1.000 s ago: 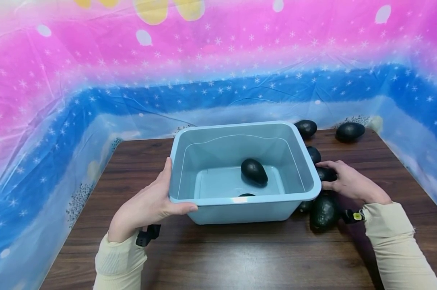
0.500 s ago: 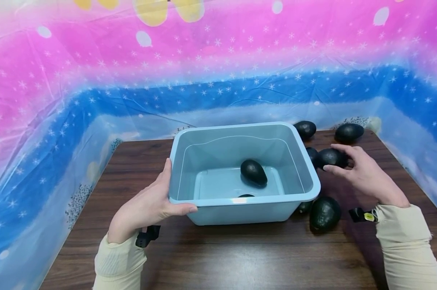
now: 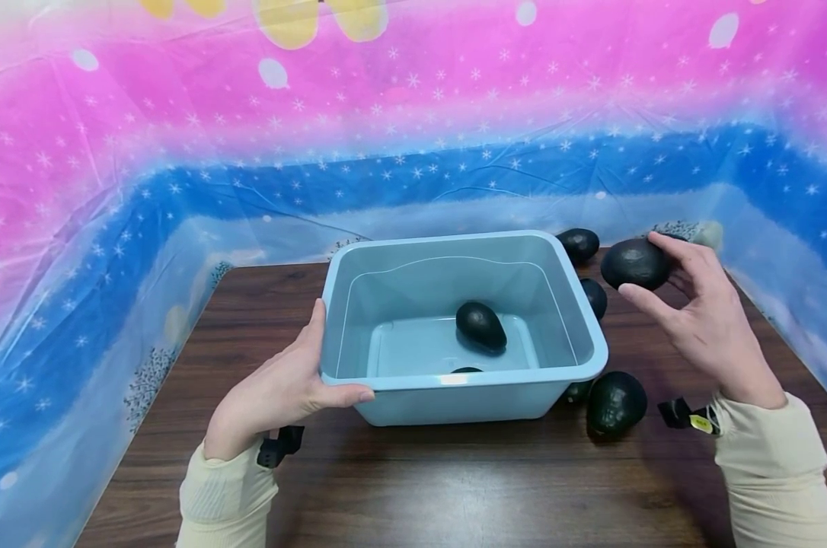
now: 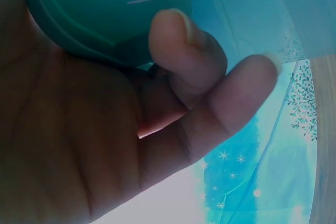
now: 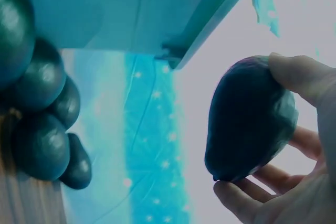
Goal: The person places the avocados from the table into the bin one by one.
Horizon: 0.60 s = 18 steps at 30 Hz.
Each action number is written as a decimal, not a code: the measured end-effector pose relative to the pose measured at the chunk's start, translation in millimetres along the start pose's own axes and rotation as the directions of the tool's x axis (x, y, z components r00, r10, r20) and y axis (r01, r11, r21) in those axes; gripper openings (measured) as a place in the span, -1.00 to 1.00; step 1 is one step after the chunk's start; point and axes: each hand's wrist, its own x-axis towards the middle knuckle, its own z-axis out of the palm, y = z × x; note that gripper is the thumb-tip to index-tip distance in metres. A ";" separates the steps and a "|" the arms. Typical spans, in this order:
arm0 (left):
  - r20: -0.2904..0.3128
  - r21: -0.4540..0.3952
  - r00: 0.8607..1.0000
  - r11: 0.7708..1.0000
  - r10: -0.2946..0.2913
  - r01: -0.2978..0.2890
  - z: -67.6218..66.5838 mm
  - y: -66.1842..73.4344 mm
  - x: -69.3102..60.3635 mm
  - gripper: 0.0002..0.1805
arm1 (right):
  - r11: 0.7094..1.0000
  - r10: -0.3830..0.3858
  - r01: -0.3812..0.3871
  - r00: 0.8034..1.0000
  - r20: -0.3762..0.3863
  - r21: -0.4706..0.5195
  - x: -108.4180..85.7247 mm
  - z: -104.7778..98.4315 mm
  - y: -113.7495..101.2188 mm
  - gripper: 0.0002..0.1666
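On the wrist of the right grip (image 3: 718,331) we see a small yellow label (image 3: 701,423), its marks too small for us to read. That grip holds a dark avocado (image 3: 636,264) between thumb and fingers, at the upper right of the head frame, to the right of the blue bin (image 3: 455,403). The left grip (image 3: 283,380) clasps the bin's near left corner, thumb at the front rim and fingers along the left side.

Only the head view lets us look down into the bin: one avocado (image 3: 480,326) lies on its floor, and a sliver of a second avocado (image 3: 466,370) shows just above the near rim. The right wrist view gives us the held avocado's pear shape, narrow end toward the lower left, and a loose avocado cluster (image 5: 41,114) along the left edge. The left wrist view shows us bent fingers (image 4: 244,95) beside the bin's outer wall. In the head view, the dark wood tabletop (image 3: 441,487) fills the lower middle, with a pink and blue snowflake-patterned sheet (image 3: 386,152) behind.
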 end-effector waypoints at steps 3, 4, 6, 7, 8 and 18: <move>-0.001 -0.007 1.000 1.000 0.007 -0.007 0.2 -0.7 0.0 0.45 | 0.999 -0.021 0.022 0.999 -0.032 0.040 -1.5 0.8 -10.2 -0.11; -0.001 -0.017 1.000 1.000 0.009 -0.009 0.3 -1.0 0.2 0.45 | 0.998 -0.035 0.037 0.998 -0.043 0.050 -1.9 1.0 -13.2 -0.09; -0.001 -0.035 1.000 0.999 0.014 -0.014 0.5 -1.1 0.4 0.45 | 0.995 -0.073 0.077 0.995 -0.061 0.066 -3.0 1.2 -18.7 -0.06; -0.001 -0.039 1.000 0.999 0.017 -0.017 0.6 -1.5 0.6 0.45 | 0.992 -0.095 0.100 0.993 -0.069 0.074 -3.5 1.5 -21.0 -0.05; 0.000 -0.040 1.000 0.999 0.016 -0.016 0.7 -1.8 0.9 0.45 | 0.989 -0.119 0.125 0.990 -0.075 0.080 -4.1 1.8 -23.2 -0.04; 0.001 -0.019 1.000 1.000 0.001 -0.001 -0.1 -2.0 0.4 0.46 | 0.959 -0.250 0.258 0.965 -0.077 0.118 -9.3 3.6 -53.7 -0.04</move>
